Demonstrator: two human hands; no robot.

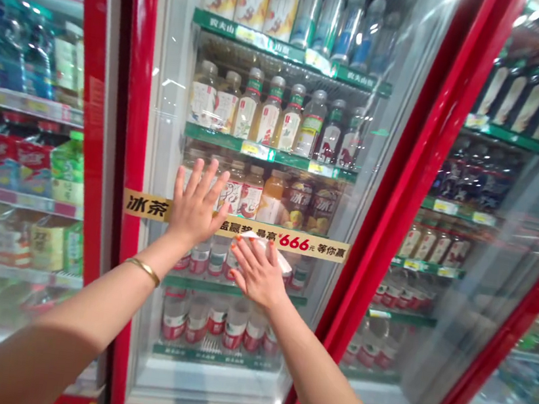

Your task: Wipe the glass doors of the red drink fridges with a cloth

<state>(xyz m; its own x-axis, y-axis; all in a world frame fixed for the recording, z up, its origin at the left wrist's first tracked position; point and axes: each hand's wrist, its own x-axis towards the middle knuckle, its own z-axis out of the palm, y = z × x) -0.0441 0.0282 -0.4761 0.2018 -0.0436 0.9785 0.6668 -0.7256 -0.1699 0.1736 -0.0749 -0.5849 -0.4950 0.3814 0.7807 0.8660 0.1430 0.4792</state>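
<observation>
My left hand (pixel 198 204), a gold bangle at its wrist, lies against the glass door (pixel 225 388) of a red-framed drinks cooler. Its fingers are spread and it holds nothing. Lower and to the right, my right hand (pixel 258 268) presses a folded white cloth (pixel 282 263) flat to the same glass; whether it is cloth or paper tissue I cannot tell. Most of it is hidden under the palm and fingers. A beige banner strip (pixel 313 244) with printed characters runs across the door, partly covered by both hands.
Behind the glass, bottles (pixel 261 111) stand in rows on green-edged shelves (pixel 276 150). A red door frame (pixel 389 198) rises on the right, with another cooler (pixel 442 251) beyond it. On the left are shelves of packaged drinks (pixel 34 158) behind another red frame (pixel 131 144).
</observation>
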